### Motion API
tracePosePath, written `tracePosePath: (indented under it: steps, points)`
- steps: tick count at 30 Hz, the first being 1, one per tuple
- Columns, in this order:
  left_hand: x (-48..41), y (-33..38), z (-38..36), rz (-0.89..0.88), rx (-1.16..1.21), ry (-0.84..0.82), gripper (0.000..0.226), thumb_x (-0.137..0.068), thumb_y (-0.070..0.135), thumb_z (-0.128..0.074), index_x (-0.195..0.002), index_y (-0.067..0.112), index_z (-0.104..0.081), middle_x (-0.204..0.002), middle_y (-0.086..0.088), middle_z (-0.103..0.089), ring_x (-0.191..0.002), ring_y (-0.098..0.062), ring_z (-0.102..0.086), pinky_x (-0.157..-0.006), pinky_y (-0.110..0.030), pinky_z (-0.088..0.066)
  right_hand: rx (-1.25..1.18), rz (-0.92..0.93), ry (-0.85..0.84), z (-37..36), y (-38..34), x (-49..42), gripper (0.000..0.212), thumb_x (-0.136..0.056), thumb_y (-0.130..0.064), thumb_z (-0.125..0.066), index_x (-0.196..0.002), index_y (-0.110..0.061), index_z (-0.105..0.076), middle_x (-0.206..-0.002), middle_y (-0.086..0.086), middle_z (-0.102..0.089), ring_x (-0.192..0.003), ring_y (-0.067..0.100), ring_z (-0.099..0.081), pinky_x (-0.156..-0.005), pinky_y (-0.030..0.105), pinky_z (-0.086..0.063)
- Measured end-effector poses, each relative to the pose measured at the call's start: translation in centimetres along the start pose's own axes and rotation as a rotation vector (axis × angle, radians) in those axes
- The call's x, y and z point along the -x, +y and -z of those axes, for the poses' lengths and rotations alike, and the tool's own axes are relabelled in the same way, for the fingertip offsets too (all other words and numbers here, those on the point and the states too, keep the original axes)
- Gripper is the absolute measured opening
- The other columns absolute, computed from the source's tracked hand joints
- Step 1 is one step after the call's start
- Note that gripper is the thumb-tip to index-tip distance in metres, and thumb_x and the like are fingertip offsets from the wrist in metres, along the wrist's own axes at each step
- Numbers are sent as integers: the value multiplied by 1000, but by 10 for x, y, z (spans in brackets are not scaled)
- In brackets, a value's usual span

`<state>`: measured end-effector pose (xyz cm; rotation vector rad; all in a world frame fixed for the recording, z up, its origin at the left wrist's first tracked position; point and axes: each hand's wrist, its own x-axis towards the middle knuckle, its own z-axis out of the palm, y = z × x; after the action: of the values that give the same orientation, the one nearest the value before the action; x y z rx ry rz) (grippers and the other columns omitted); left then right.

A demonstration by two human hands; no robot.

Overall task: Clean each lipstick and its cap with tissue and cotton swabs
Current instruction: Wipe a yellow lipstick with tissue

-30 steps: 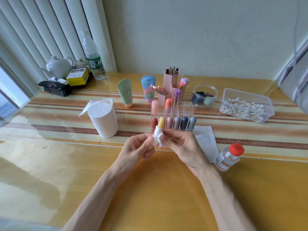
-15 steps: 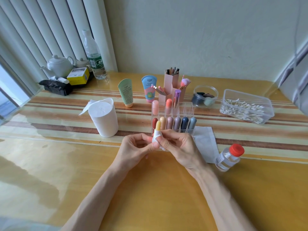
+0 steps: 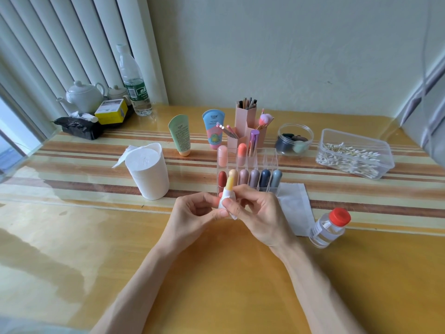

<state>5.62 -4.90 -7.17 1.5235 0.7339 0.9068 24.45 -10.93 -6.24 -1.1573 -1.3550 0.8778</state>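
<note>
Under the tissue (image 3: 225,200) — lipstick (image 3: 229,183) base hidden.

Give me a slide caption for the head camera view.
Left hand and right hand hold a yellow lipstick wrapped in tissue before a clear organizer.

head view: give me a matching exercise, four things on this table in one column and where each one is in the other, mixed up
Things
1. yellow lipstick
2. cotton swabs
3. red-capped bottle
4. white tissue cup

Places
a. in the clear tub at the far right
b. pinched between the left hand and right hand, with tissue round its lower part
c. left of the clear organiser
d. on the table, right of the right hand

Pairs: 1-b, 2-a, 3-d, 4-c
</note>
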Motion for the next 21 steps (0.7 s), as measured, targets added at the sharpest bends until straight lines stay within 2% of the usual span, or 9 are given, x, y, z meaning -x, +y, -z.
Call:
tracePosePath:
  steps: [1, 2, 5, 8, 11, 16, 21]
  points:
    - [0, 1, -3, 15, 46, 0, 26, -86, 30, -86, -99, 9, -78, -82, -19, -77, -54, -24, -52, -51, -31, -46, -15, 9, 15, -1, 0, 0, 9, -99, -24, -73, -103, -19, -80, -94, -7, -74, -89, 32, -66, -86, 54, -55]
    - [0, 3, -5, 30, 89, -6, 25, -89, 23, -84, -103, 4, -75, -80, -19, -75, -55, -19, -54, -52, -26, -47, -26, 13, 31, -1, -1, -1, 10, -100, -23, -72, -103, -18, -80, -92, -9, -73, -86, 30, -65, -85, 54, -55]
    - [1, 6, -9, 69, 158, -9, 26, -91, 19, -74, -110, 1, -71, -82, -18, -75, -62, -21, -62, -54, -26, -50, -57, 3, 74, -2, -1, -1, 10, -100, -21, -71, -101, -16, -80, -84, -14, -70, -79, 16, -62, -80, 44, -53]
    - [1, 7, -9, 156, 238, -16, 34, -94, 24, -69, -116, -2, -70, -96, -19, -76, -70, -23, -69, -56, -25, -51, -86, 4, 114, -5, -1, -1, 11, -100, -23, -70, -98, -17, -79, -80, -14, -68, -79, 14, -61, -79, 35, -51]
    - [2, 9, -11, 198, 289, -47, 31, -97, 25, -65, -114, 1, -74, -102, -16, -77, -73, -21, -70, -58, -23, -52, -86, 10, 125, -6, -1, -1, 13, -101, -27, -70, -98, -17, -79, -80, -9, -68, -79, 21, -60, -79, 48, -52]
    - [1, 6, -14, 52, 176, 70, 19, -90, 15, -75, -98, -3, -77, -78, -15, -74, -64, -21, -65, -64, -29, -57, -56, 13, 159, -8, 2, -1, 17, -98, -27, -72, -95, -13, -80, -84, 1, -74, -84, 37, -65, -80, 53, -53]
    - [5, 5, -14, -70, -86, 179, 18, -82, 19, -84, -92, 7, -76, -73, -8, -77, -63, -18, -71, -67, -32, -61, -39, -11, 173, -12, 2, 1, 18, -98, -25, -73, -96, -10, -82, -87, 5, -78, -90, 34, -70, -84, 49, -55]
